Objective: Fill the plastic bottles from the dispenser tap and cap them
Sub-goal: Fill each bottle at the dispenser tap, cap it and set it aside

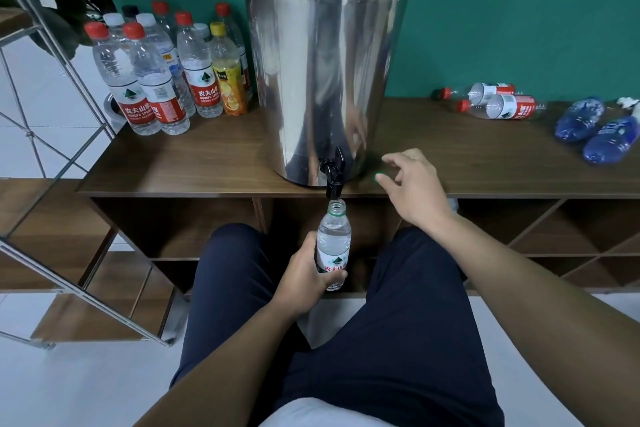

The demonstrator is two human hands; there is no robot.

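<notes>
Our dark blue trousered knees (398, 322) fill the foreground. On the left of the brown wooden shelf top (194, 163) stands a cluster of capped clear plastic bottles (162, 69). Our left hand (304, 274) grasps an uncapped clear plastic bottle with a red and white label (334, 243) upright, its mouth just under the black tap (333, 170) of the shiny steel dispenser (325, 80). Our right hand (412, 184) hovers with loose fingers over a small green cap (378, 177). Farther right lie two red-labelled bottles (495, 102) and crumpled blue bottles (595, 132).
</notes>
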